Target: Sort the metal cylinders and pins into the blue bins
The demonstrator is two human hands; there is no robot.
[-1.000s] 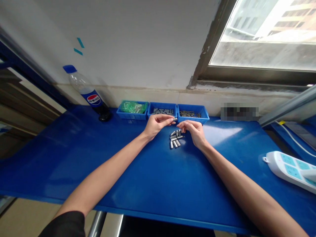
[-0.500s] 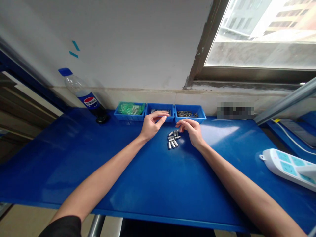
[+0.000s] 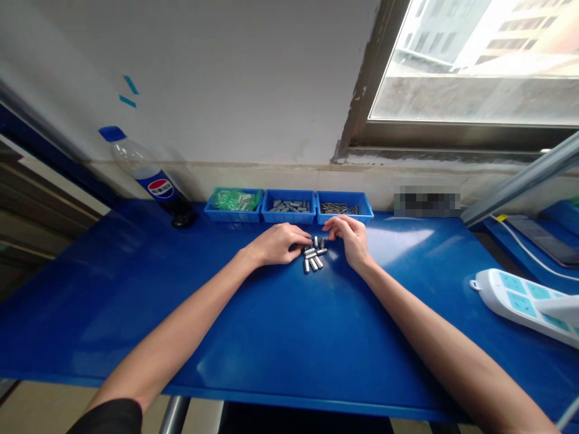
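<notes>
A small pile of short grey metal pieces point(image 3: 313, 257) lies on the blue table point(image 3: 280, 337) in front of three blue bins. My left hand point(image 3: 275, 244) rests on the table just left of the pile. Its fingers are drawn together and the tips pinch at a piece on the pile's near edge. My right hand point(image 3: 351, 237) hovers just right of the pile. Its fingers are curled in a pinch over the pile's top right corner, and what they hold is too small to make out.
Along the wall stand a bin of green parts point(image 3: 234, 205), a bin of grey metal pieces point(image 3: 289, 207) and a bin of thin dark pins point(image 3: 344, 208). A cola bottle point(image 3: 147, 179) leans at the back left. A white power strip point(image 3: 527, 304) lies at the right.
My left hand has come down from the middle bin to the pile on the table. My right hand has stayed by the pile, shifting slightly.
</notes>
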